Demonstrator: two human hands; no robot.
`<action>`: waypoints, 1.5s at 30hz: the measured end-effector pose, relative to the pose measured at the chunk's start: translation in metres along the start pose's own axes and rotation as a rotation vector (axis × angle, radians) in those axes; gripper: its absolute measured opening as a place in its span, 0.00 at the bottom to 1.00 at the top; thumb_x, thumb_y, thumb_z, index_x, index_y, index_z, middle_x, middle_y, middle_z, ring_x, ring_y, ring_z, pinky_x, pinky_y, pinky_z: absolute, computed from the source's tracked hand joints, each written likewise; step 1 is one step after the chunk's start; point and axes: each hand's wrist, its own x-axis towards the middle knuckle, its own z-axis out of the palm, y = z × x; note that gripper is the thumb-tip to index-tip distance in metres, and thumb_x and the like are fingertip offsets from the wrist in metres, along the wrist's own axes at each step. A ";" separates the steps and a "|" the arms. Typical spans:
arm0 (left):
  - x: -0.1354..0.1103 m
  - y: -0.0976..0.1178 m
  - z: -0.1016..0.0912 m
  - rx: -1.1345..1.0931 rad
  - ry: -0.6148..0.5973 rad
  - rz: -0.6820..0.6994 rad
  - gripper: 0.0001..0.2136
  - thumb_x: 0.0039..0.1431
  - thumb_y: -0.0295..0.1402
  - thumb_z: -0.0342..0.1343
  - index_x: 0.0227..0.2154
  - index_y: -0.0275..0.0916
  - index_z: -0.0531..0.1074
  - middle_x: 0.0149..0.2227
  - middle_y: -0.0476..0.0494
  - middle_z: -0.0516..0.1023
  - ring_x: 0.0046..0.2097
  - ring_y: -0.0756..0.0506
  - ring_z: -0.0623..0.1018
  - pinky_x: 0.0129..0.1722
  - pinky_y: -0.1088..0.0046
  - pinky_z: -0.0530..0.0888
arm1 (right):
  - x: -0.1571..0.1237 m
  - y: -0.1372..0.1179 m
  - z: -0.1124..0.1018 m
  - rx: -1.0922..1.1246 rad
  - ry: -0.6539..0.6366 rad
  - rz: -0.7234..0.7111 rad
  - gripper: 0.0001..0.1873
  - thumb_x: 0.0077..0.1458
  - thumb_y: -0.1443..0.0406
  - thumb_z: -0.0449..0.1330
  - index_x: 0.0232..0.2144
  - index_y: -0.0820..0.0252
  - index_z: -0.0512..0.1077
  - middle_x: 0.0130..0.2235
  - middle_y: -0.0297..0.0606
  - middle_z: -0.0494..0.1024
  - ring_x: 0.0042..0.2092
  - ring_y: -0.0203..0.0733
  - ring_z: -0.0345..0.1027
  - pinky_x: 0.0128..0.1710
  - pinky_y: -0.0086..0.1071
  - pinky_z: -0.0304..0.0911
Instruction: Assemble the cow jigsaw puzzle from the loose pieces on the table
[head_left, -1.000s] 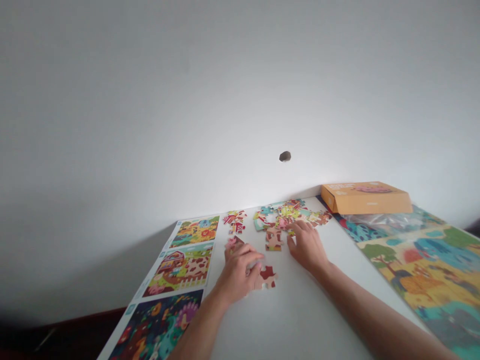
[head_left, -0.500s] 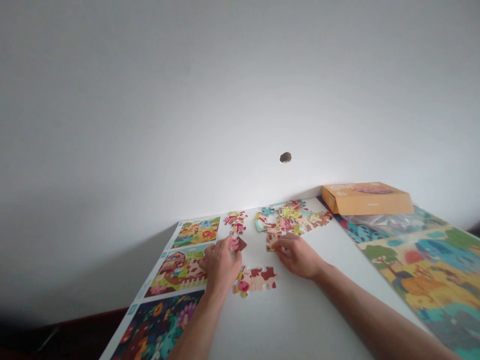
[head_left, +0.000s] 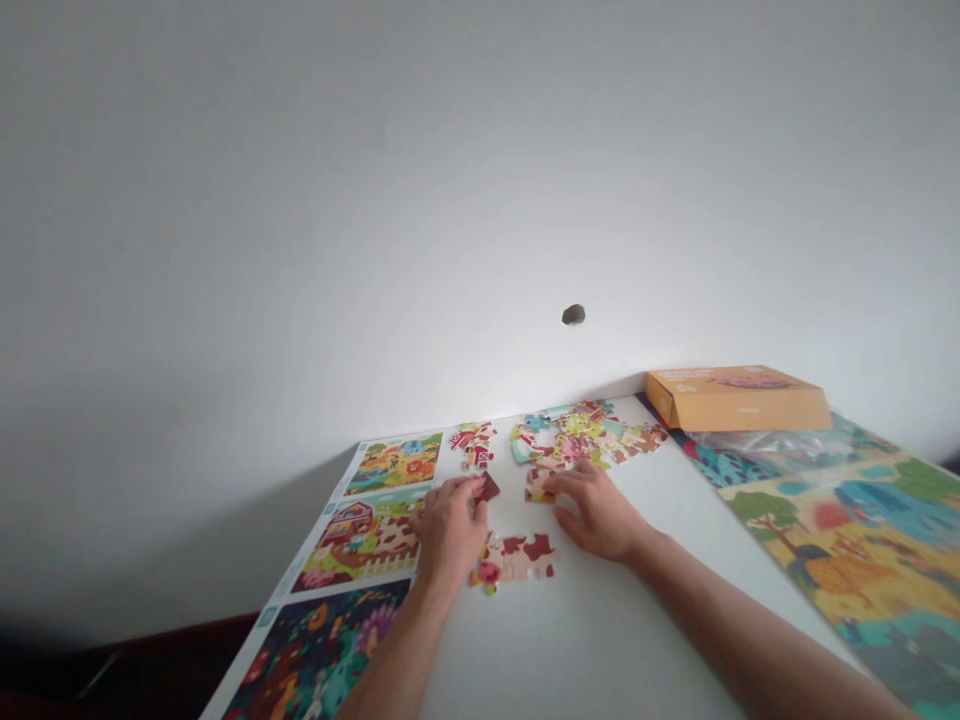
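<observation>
L hand [head_left: 448, 530] curled, fingertips at 1 dark brown puzzle pc [head_left: 489, 488], R hand [head_left: 596, 512] half-curled over small pc cluster [head_left: 540, 484], hold unclear on both; joined pcs [head_left: 514, 560] between hands, loose pile [head_left: 585, 435] nr far edge of desk [head_left: 570, 640], 3 picture cards [head_left: 394, 465] along L edge, 1 orange box [head_left: 739, 398] at far R corner, big printed puzzle [head_left: 840, 540] along R edge.

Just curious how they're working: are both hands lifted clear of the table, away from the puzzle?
No, the left hand and right hand both rest low among the jigsaw pieces on the white table.
</observation>
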 end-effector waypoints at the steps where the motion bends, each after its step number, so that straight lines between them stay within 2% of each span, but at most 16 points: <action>1: 0.000 0.001 0.000 -0.003 -0.005 0.014 0.14 0.57 0.27 0.57 0.45 0.48 0.78 0.49 0.45 0.79 0.51 0.38 0.74 0.53 0.55 0.65 | -0.001 -0.002 0.000 0.007 -0.043 -0.012 0.21 0.52 0.69 0.58 0.49 0.55 0.74 0.50 0.37 0.79 0.47 0.49 0.64 0.51 0.42 0.59; 3: -0.002 0.003 -0.002 -0.024 -0.018 0.089 0.14 0.58 0.28 0.57 0.46 0.49 0.78 0.51 0.46 0.78 0.51 0.39 0.74 0.53 0.57 0.67 | -0.002 -0.008 -0.001 0.018 -0.118 -0.036 0.24 0.53 0.65 0.60 0.54 0.52 0.71 0.54 0.35 0.76 0.50 0.50 0.63 0.54 0.43 0.57; 5: -0.004 0.004 -0.002 -0.049 -0.049 0.226 0.14 0.59 0.31 0.57 0.47 0.52 0.78 0.54 0.47 0.75 0.53 0.40 0.73 0.54 0.57 0.67 | -0.002 -0.011 -0.001 0.013 -0.164 -0.056 0.28 0.54 0.61 0.61 0.58 0.49 0.67 0.59 0.32 0.72 0.53 0.52 0.60 0.56 0.45 0.55; 8: -0.007 0.005 -0.003 -0.045 -0.108 0.389 0.13 0.59 0.35 0.58 0.45 0.59 0.78 0.59 0.50 0.71 0.56 0.37 0.70 0.55 0.53 0.66 | -0.001 -0.010 0.001 -0.046 -0.125 -0.016 0.26 0.58 0.58 0.58 0.59 0.47 0.66 0.63 0.30 0.67 0.58 0.53 0.56 0.58 0.47 0.52; 12: -0.005 0.003 -0.002 -0.022 -0.071 0.332 0.09 0.60 0.37 0.57 0.40 0.58 0.80 0.58 0.50 0.72 0.56 0.35 0.70 0.55 0.49 0.65 | 0.001 -0.001 0.003 -0.153 -0.034 0.127 0.23 0.59 0.60 0.55 0.57 0.52 0.68 0.63 0.35 0.67 0.60 0.54 0.54 0.57 0.51 0.50; 17: 0.002 -0.007 0.006 -0.048 0.046 0.223 0.06 0.59 0.34 0.58 0.35 0.48 0.80 0.49 0.47 0.78 0.50 0.39 0.74 0.53 0.56 0.69 | 0.003 0.007 0.005 -0.193 0.007 0.206 0.22 0.57 0.65 0.54 0.54 0.53 0.70 0.56 0.37 0.74 0.60 0.53 0.56 0.57 0.49 0.50; 19: 0.004 -0.010 0.010 -0.066 0.061 0.252 0.05 0.58 0.34 0.59 0.34 0.45 0.79 0.48 0.46 0.78 0.50 0.39 0.75 0.53 0.57 0.69 | 0.004 0.007 0.005 -0.191 -0.008 0.184 0.25 0.56 0.64 0.55 0.57 0.52 0.67 0.60 0.37 0.71 0.62 0.54 0.54 0.58 0.50 0.50; 23: 0.006 -0.011 0.013 -0.093 0.050 0.329 0.03 0.56 0.34 0.61 0.32 0.42 0.76 0.48 0.44 0.78 0.51 0.39 0.74 0.54 0.57 0.69 | 0.004 0.004 0.008 -0.215 -0.066 0.133 0.29 0.58 0.61 0.54 0.63 0.50 0.60 0.68 0.36 0.58 0.68 0.57 0.42 0.61 0.56 0.44; 26: 0.005 -0.009 0.010 -0.097 0.048 0.324 0.02 0.56 0.32 0.61 0.30 0.42 0.74 0.49 0.44 0.78 0.52 0.39 0.74 0.55 0.57 0.69 | 0.009 -0.002 0.012 -0.278 -0.052 0.110 0.26 0.58 0.67 0.51 0.60 0.51 0.63 0.69 0.36 0.56 0.68 0.54 0.43 0.63 0.58 0.39; 30: 0.003 -0.007 0.007 -0.081 0.028 0.305 0.02 0.55 0.31 0.61 0.31 0.42 0.73 0.49 0.45 0.78 0.53 0.38 0.73 0.54 0.57 0.69 | 0.039 -0.010 0.019 -0.333 -0.040 0.094 0.28 0.55 0.71 0.50 0.58 0.52 0.64 0.67 0.38 0.59 0.66 0.53 0.47 0.63 0.61 0.38; 35: 0.004 -0.010 0.008 -0.064 -0.007 0.303 0.03 0.57 0.33 0.59 0.34 0.43 0.75 0.52 0.44 0.77 0.54 0.38 0.72 0.56 0.56 0.68 | 0.109 -0.009 0.037 -0.315 -0.217 0.107 0.29 0.61 0.66 0.49 0.64 0.52 0.56 0.68 0.39 0.56 0.67 0.55 0.44 0.61 0.62 0.44; 38: 0.004 -0.011 0.010 -0.064 0.005 0.304 0.04 0.57 0.33 0.59 0.35 0.43 0.75 0.52 0.44 0.77 0.55 0.38 0.71 0.57 0.57 0.68 | 0.139 -0.006 0.048 -0.319 -0.264 0.101 0.31 0.60 0.62 0.54 0.65 0.48 0.55 0.65 0.38 0.62 0.66 0.55 0.47 0.60 0.58 0.48; 41: 0.004 -0.010 0.009 -0.076 0.023 0.305 0.04 0.57 0.33 0.59 0.35 0.43 0.75 0.50 0.45 0.77 0.54 0.39 0.72 0.57 0.58 0.68 | 0.147 -0.005 0.053 -0.352 -0.258 0.116 0.25 0.58 0.63 0.57 0.58 0.51 0.65 0.59 0.43 0.70 0.63 0.55 0.52 0.60 0.55 0.46; 45: 0.003 -0.006 0.007 -0.084 0.019 0.295 0.03 0.57 0.32 0.58 0.33 0.43 0.75 0.49 0.45 0.77 0.53 0.39 0.72 0.56 0.58 0.68 | 0.144 -0.004 0.051 -0.391 -0.222 0.170 0.17 0.61 0.62 0.53 0.50 0.55 0.72 0.57 0.48 0.70 0.60 0.56 0.54 0.58 0.54 0.46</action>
